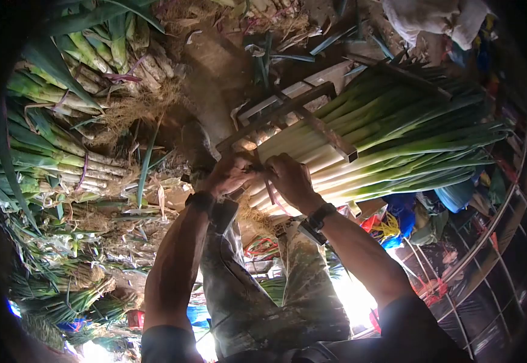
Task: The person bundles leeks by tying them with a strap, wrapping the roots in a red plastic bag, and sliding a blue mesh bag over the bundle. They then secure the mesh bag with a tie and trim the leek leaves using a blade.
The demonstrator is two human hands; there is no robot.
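A large bundle of green onions [360, 145] lies in a metal frame [281, 115], its white stalks toward my hands and its green leaves to the right. My left hand [234, 173] is closed near the root end, beside the frame. Close to it, my right hand [289, 178] has its fingers bent together over the white stalks. A thin reddish band [270, 192] runs down from between the hands across the stalks. Both hands appear to pinch this band, though their fingertips are partly hidden.
Tied bundles of green onions [69, 163] are piled along the left side. A whitish cloth [436, 21] lies at the top right. Curved metal bars [493, 227] stand at the right, near blue and red plastic items [399, 215].
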